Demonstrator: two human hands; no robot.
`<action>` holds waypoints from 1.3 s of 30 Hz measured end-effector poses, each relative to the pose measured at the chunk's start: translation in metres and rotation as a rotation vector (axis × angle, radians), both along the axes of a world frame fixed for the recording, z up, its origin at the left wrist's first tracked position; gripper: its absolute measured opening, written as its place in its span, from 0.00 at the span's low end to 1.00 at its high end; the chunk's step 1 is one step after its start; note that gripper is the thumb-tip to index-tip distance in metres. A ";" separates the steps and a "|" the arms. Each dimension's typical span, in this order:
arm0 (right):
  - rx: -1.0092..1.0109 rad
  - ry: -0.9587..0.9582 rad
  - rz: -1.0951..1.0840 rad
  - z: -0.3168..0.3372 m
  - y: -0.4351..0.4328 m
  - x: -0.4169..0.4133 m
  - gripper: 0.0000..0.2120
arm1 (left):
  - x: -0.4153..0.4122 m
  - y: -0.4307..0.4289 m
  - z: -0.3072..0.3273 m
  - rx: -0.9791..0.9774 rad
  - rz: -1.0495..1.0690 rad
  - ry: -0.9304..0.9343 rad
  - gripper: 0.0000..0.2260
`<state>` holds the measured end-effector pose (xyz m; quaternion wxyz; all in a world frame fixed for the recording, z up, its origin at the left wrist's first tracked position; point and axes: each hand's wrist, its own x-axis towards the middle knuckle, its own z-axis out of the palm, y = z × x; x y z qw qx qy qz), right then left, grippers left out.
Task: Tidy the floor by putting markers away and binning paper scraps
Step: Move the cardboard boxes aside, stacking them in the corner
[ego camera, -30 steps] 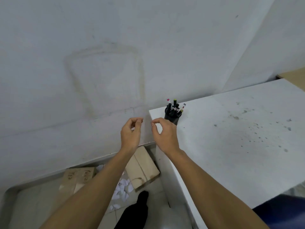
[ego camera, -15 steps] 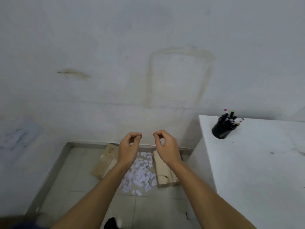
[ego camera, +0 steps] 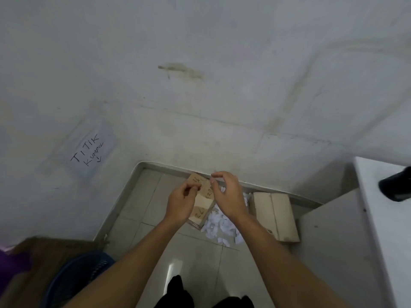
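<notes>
Two hands hover before us over the floor corner, and neither carries anything we can make out. Our left hand (ego camera: 181,202) has its fingers curled in, thumb and forefinger tips nearly meeting as if pinching, but we cannot tell whether anything lies between them. Our right hand (ego camera: 229,196) is looser, fingers bent and slightly apart.

What the coming reach turns on is the heap of white paper scraps (ego camera: 219,225), which lies on the tiled floor (ego camera: 142,210) beyond and below the right hand, partly hidden by its wrist. It sits between two flattened cardboard pieces, the left cardboard (ego camera: 201,211) and the right cardboard (ego camera: 275,214). We judge the right hand the nearer, almost directly above the heap; the left would have to cross over cardboard.

A blue basket (ego camera: 73,278), likely the bin, stands at our lower left, well apart from the heap. On the white table (ego camera: 378,218) at the right edge, a black holder (ego camera: 398,187) lies partly out of view.
</notes>
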<state>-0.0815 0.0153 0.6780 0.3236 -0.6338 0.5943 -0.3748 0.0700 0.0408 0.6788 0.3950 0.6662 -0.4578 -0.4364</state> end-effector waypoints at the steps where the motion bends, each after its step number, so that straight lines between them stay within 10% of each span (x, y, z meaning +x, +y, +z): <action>1: 0.020 -0.004 -0.006 -0.011 -0.002 0.009 0.06 | 0.009 -0.003 -0.008 0.017 -0.024 -0.011 0.10; 14: 0.149 0.098 -0.065 -0.307 -0.050 0.051 0.07 | 0.077 -0.046 -0.298 0.266 -0.178 -0.164 0.08; 23: 0.180 0.343 -0.041 -0.563 -0.081 0.053 0.30 | 0.094 -0.109 -0.551 0.109 -0.253 -0.455 0.09; 39: 0.112 0.092 -0.202 -0.683 -0.117 0.064 0.34 | 0.107 -0.159 -0.681 0.029 -0.044 -0.967 0.39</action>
